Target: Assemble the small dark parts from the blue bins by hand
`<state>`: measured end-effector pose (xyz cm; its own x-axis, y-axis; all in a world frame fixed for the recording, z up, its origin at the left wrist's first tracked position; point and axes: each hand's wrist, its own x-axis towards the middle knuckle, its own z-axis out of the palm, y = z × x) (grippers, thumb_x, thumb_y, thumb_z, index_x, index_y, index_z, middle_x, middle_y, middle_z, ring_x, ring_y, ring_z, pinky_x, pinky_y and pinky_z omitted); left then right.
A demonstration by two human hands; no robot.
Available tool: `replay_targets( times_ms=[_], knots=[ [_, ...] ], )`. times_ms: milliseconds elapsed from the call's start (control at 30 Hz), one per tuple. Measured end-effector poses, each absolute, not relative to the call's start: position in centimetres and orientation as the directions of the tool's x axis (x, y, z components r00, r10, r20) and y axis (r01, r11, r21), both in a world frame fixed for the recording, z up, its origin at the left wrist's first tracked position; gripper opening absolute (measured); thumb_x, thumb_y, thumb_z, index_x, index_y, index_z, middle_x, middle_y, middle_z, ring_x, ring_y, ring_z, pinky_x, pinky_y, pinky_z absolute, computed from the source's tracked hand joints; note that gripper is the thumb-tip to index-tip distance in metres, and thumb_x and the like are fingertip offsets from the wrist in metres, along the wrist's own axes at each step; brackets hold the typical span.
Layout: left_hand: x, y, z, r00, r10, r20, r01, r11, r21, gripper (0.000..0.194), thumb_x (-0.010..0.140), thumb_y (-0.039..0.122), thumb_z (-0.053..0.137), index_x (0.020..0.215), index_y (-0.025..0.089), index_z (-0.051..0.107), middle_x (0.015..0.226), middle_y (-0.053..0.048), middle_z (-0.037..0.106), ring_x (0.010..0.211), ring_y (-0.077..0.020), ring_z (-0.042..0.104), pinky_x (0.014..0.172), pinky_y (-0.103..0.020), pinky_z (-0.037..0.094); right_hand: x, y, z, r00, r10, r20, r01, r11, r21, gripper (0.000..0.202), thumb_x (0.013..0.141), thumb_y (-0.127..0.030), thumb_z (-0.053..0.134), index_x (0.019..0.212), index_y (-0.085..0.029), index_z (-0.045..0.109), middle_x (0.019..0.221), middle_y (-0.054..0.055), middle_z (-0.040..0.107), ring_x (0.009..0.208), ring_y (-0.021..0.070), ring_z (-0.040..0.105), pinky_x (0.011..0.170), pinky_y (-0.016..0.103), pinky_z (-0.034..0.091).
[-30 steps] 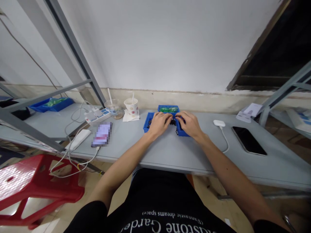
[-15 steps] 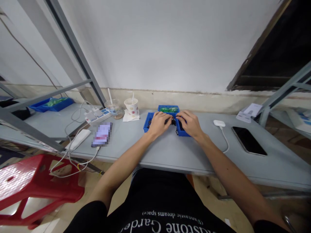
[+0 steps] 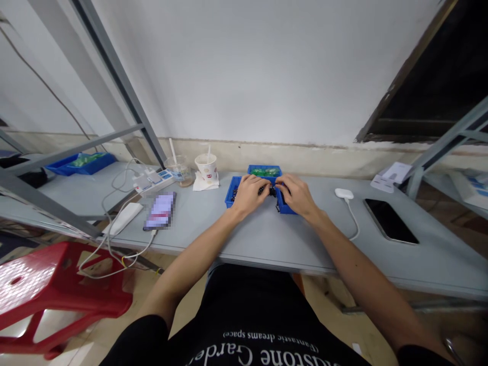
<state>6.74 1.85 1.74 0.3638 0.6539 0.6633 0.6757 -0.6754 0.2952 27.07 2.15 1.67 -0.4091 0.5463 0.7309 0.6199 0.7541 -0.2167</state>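
My left hand is over the left blue bin, fingers curled, at small black parts between the two front bins. What its fingertips grip is too small to make out. My right hand bends over the right blue bin, its thumb and fingers pinched close beside the same black parts; anything in the pinch is hidden. Behind both hands stands a third blue bin holding green bags.
Left on the table are a paper cup, a plastic cup, a power strip and a phone with cables. At right lie a white case and a black phone. A red stool stands lower left.
My right hand has shifted very slightly to the left, towards my left hand. My left hand is almost where it was.
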Motion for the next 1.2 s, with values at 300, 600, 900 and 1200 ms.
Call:
replay_targets(
  times_ms=[300,600,900,1200],
  knots=[
    [6.77,1.75,1.89,0.379,0.675,0.633,0.680,-0.667,0.305,0.023,0.103,0.027,0.053,0.101,0.023,0.075,0.101,-0.004,0.079,0.098,-0.0223,0.068,0.100,-0.042,0.044,27.22,2.51,1.40,-0.443,0.583,0.682,0.627,0.744,-0.229,0.018,0.104,-0.035,0.050,0.110,-0.024,0.062,0.102,0.010,0.069,0.097,0.0284,0.063,0.087,0.042,0.050],
    [6.78,1.86,1.61,0.394,0.653,0.646,0.670,-0.686,0.285,0.021,0.103,0.026,0.054,0.101,0.023,0.075,0.098,-0.002,0.079,0.097,-0.0216,0.067,0.099,-0.041,0.044,27.19,2.50,1.29,-0.450,0.589,0.671,0.623,0.746,-0.237,0.015,0.104,-0.032,0.051,0.113,-0.023,0.059,0.106,0.011,0.068,0.099,0.0285,0.063,0.089,0.042,0.050],
    [6.83,1.86,1.52,0.399,0.654,0.643,0.670,-0.686,0.283,0.022,0.104,0.027,0.054,0.101,0.023,0.075,0.100,-0.003,0.078,0.099,-0.0219,0.067,0.100,-0.041,0.043,27.21,2.66,0.97,-0.438,0.586,0.682,0.618,0.747,-0.246,0.021,0.103,-0.035,0.053,0.120,-0.023,0.058,0.108,0.011,0.069,0.099,0.0283,0.064,0.090,0.042,0.050],
    [6.90,1.86,1.50,0.398,0.655,0.642,0.682,-0.680,0.270,0.021,0.103,0.026,0.055,0.100,0.022,0.075,0.100,-0.003,0.079,0.098,-0.0211,0.067,0.101,-0.040,0.043,27.12,2.62,1.00,-0.445,0.597,0.667,0.614,0.746,-0.258,0.021,0.106,-0.040,0.047,0.113,-0.024,0.058,0.110,0.011,0.067,0.104,0.0288,0.064,0.092,0.043,0.051]
  ],
)
